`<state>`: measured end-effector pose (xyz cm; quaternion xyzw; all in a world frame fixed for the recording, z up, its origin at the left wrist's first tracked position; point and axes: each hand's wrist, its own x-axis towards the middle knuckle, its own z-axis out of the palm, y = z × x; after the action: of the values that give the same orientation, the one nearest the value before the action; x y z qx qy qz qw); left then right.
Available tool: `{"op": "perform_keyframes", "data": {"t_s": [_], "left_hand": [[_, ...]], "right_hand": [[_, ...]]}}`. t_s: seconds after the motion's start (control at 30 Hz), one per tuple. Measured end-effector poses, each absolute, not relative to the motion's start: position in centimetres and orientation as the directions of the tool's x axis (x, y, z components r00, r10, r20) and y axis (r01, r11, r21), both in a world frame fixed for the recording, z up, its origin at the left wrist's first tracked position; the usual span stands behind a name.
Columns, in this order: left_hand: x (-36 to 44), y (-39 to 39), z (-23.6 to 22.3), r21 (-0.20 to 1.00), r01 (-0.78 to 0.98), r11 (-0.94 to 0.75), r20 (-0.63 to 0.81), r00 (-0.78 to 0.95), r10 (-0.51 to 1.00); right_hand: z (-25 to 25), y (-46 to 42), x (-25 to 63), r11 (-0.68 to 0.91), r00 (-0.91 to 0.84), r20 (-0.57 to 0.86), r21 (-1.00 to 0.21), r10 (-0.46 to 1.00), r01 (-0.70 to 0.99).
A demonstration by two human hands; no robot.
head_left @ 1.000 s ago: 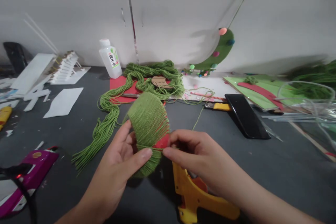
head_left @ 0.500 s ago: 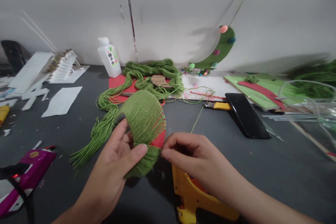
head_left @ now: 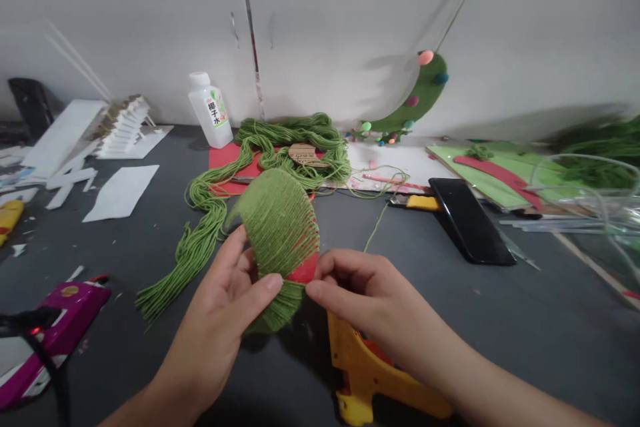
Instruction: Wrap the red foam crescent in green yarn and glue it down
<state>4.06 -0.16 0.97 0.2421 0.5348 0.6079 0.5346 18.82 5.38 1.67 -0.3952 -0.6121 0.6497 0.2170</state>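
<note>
My left hand [head_left: 227, 310] grips a curved red shape wound with green yarn [head_left: 280, 230], thumb across its lower front, fingers behind it. A bare red patch [head_left: 304, 271] shows at its right edge. My right hand [head_left: 360, 290] pinches there, thumb and forefinger pressed together on the green strand at that patch. A thin green strand [head_left: 379, 220] runs from it back over the table. Under my right wrist lies a yellow glue gun [head_left: 370, 377].
A loose skein of green yarn [head_left: 250, 167] lies behind on red paper, next to a white bottle [head_left: 210, 110]. A black phone [head_left: 467, 220] and yellow cutter [head_left: 423, 202] lie right. A magenta glue gun [head_left: 60, 327] sits at left. White paper pieces [head_left: 120, 192] lie far left.
The wound shape tilted slightly between the frames and my right fingers shifted along its red edge; both hands kept their hold.
</note>
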Motion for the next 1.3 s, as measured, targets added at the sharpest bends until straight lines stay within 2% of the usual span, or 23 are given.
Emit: {"op": "perform_keyframes", "data": {"t_s": [0.17,0.27,0.5,0.77,1.0,1.13,1.3], "left_hand": [[3.6,-0.4,0.0,0.933,-0.357,0.046,-0.114,-0.171,0.979],[3.4,-0.5,-0.3,0.931,-0.366,0.014,-0.075,-0.154,0.985],[3.0,-0.8,-0.8,0.857,-0.507,0.089,-0.229,-0.22,0.948],[3.3,-0.4,0.1,0.884,-0.461,0.077,-0.168,-0.161,0.972],[3.7,-0.2,1.0,0.824,-0.52,0.226,-0.398,-0.245,0.884],[3.6,-0.2,1.5,0.768,-0.584,0.263,-0.437,-0.178,0.882],[3.2,-0.1,1.6,0.716,-0.649,0.256,-0.361,-0.03,0.932]], "right_hand": [[1.4,5.4,18.6,-0.205,-0.601,-0.265,-0.964,0.754,0.168],[1.3,5.5,18.5,-0.192,-0.598,-0.254,-0.967,0.76,0.166],[1.0,5.3,18.5,-0.147,-0.578,-0.234,-0.97,0.781,0.194],[1.4,5.0,18.3,-0.117,-0.562,-0.228,-0.967,0.795,0.226],[1.6,4.9,18.5,-0.109,-0.587,-0.212,-0.972,0.781,0.207],[1.5,5.2,18.7,-0.096,-0.607,-0.183,-0.98,0.773,0.173],[2.2,5.4,18.7,-0.055,-0.625,-0.128,-0.989,0.77,0.134]]}}
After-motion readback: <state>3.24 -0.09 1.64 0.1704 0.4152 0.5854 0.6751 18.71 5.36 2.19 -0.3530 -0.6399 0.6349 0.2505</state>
